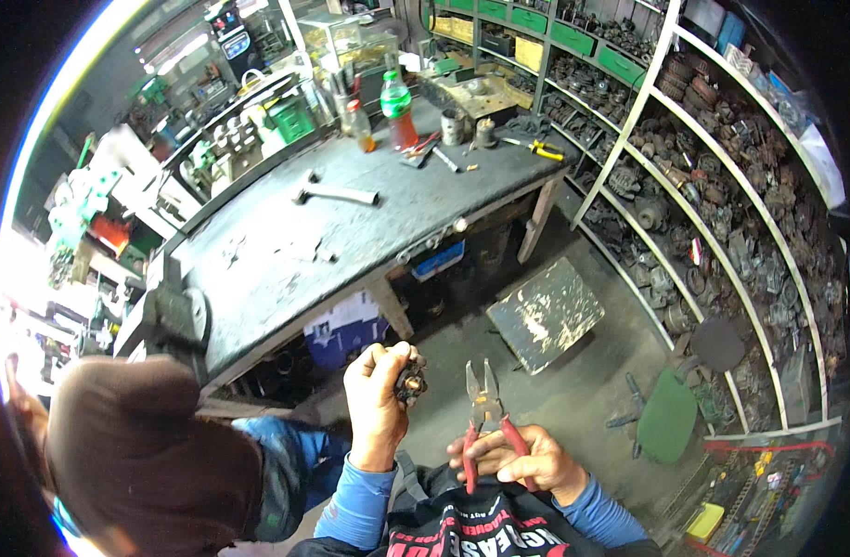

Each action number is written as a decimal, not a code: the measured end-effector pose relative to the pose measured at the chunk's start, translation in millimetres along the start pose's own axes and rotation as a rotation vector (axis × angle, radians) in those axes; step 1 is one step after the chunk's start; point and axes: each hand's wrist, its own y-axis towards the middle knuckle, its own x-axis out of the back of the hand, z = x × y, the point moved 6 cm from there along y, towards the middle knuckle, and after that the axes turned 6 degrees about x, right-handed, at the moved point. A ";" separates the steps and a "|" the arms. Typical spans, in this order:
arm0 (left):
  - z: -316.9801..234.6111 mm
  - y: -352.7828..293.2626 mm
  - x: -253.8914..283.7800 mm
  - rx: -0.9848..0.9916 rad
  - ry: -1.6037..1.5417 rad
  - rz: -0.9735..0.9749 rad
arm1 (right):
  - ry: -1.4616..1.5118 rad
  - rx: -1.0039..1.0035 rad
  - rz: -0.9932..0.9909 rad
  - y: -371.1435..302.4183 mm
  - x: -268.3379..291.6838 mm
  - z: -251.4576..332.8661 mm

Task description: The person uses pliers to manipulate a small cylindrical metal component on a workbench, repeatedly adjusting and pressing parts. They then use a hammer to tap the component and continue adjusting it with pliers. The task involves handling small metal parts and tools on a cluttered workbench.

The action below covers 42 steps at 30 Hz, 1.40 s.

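Observation:
My left hand (377,395) is raised in the middle of the head view, its fingers closed on a small dark metal part (409,381) with a coppery spot. What kind of part it is, I cannot make out. To its right, my right hand (536,461) grips red-handled pliers (485,408). The pliers' jaws point up and stand apart, with nothing between them. A gap separates the jaws from the dark part. Both hands are in front of my body, nearer than the workbench (388,218).
A hammer (341,193), bottles (397,111) and yellow-handled pliers (536,148) lie or stand on the bench. A vise (170,311) sits at its left end. Another person (156,455) is close on my left. Parts shelves (713,213), a low stool (547,316) and a green chair (666,418) stand right.

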 end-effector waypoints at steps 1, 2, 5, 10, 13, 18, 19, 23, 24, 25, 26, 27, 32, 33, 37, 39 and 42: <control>-1.2 7.8 4.9 0.018 -0.035 -0.014 | -0.130 0.036 -0.088 8.6 -2.2 2.1; 11.0 37.3 -23.1 0.053 -0.111 -0.045 | -0.325 0.050 -0.139 17.9 18.0 47.3; 22.2 119.0 -97.0 0.181 -0.120 -0.028 | -0.862 0.153 -0.173 63.6 65.9 163.0; 46.1 249.8 -129.6 0.264 -0.184 0.056 | -1.332 0.269 -0.351 147.3 134.1 229.6; 52.2 320.3 -155.2 0.351 -0.245 0.062 | -1.541 0.270 -0.409 202.9 176.8 268.2; 53.3 413.5 -154.8 0.399 -0.205 0.029 | -1.438 0.162 -0.408 280.2 216.4 316.0; 50.4 427.8 -159.5 0.404 -0.231 0.043 | -1.390 0.143 -0.403 287.7 223.1 324.5; 62.1 461.8 -182.6 0.426 -0.244 0.052 | -1.171 0.076 -0.475 292.2 253.7 352.1; 69.8 468.2 -191.5 0.431 -0.232 0.072 | -1.155 0.072 -0.496 283.8 261.8 360.3; 77.7 475.8 -194.6 0.444 -0.242 0.073 | -1.132 0.065 -0.494 281.5 274.7 364.4; 84.5 481.0 -201.2 0.455 -0.255 0.073 | -1.032 0.006 -0.537 275.0 288.3 368.7; 91.0 486.1 -206.5 0.469 -0.266 0.073 | -1.030 -0.035 -0.516 273.8 298.8 377.9; 107.9 501.4 -218.7 0.367 -0.246 -0.022 | -0.974 -0.197 -0.180 298.2 346.8 425.1; 106.4 502.1 -219.1 0.283 -0.206 -0.066 | -0.956 -0.220 -0.052 308.4 360.1 434.7; 123.1 506.4 -226.6 0.015 -0.219 -0.358 | -0.959 -0.180 0.431 361.2 404.5 456.5; 132.4 494.8 -232.4 -0.076 -0.308 -0.565 | -0.986 -0.191 0.459 371.3 410.9 457.6; 144.2 490.5 -253.4 -0.098 -0.341 -0.610 | -1.131 -0.094 0.446 356.5 418.4 463.7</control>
